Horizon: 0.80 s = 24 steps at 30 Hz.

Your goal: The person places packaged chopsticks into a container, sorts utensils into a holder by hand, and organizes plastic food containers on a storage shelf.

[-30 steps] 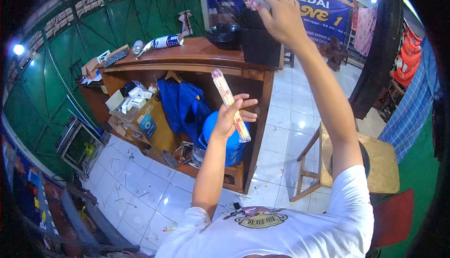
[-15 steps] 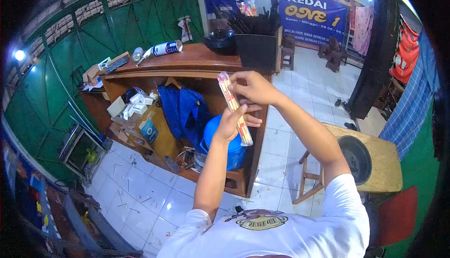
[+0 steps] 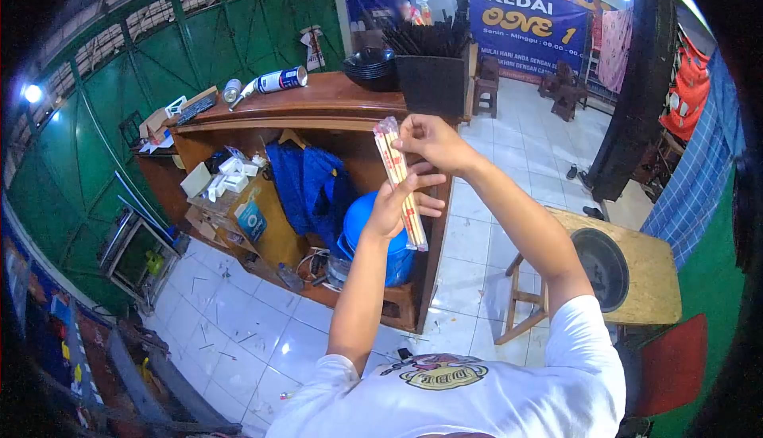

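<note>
Your left hand [image 3: 388,211] holds the wrapped chopsticks [image 3: 391,160] around their middle, thumb across them. Your right hand [image 3: 433,144] keeps a narrow grip near their far end. Farther off stands the desk [image 3: 334,96], carrying a black box [image 3: 429,87]; a blue bucket [image 3: 400,269] sits below.

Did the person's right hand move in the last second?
Yes, downward. The right hand was raised in front of the blue banner; now it appears below the black box, at the wrapped chopsticks.
</note>
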Available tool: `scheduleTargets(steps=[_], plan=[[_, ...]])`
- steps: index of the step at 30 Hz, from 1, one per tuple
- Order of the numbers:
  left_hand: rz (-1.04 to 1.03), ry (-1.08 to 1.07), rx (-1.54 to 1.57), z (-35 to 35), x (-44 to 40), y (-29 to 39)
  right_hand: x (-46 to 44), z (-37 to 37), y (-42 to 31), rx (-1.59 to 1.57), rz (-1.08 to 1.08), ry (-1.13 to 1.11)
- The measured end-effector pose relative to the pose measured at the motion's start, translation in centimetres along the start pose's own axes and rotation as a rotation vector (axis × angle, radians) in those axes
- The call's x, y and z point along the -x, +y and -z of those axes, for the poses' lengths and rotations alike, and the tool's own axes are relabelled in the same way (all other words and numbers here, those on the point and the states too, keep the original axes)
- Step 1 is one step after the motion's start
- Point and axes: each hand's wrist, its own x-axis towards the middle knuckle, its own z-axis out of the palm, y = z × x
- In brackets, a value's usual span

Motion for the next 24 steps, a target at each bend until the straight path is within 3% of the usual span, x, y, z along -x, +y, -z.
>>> scheduleTargets(steps=[2, 5, 12, 15, 17, 18, 21, 24], plan=[[0.002, 0.003, 0.000, -0.1, 0.1, 0.0, 0.4, -0.2, -0.6, -0.128, -0.101, 0.019], [0.007, 0.003, 0.004, -0.2, 0.0, -0.2, 0.7, -0.3, -0.9, -0.203, -0.059, 0.030], [-0.001, -0.043, 0.025, -0.1, -0.1, -0.3, 0.8, -0.2, -1.4, -0.108, -0.117, -0.016], [0.009, 0.016, 0.010, -0.9, -0.1, 0.0, 1.2, 0.1, -1.3, -0.169, -0.187, 0.082], [-0.012, 0.054, 0.024, -0.9, 0.0, -0.3, 1.4, 1.0, -1.1, -0.213, -0.065, 0.185], [-0.033, 0.095, 0.042, -0.8, 0.0, -0.5, 1.2, 1.2, -1.6, -0.116, 0.097, 0.251], [-0.049, 0.090, 0.084, 0.2, -0.2, -1.2, 2.0, 3.1, -4.6, -0.157, 0.181, 0.424], [-0.060, 0.110, 0.088, 0.2, -0.1, -1.0, 2.3, 5.3, -9.1, -0.015, 0.502, 0.634]])
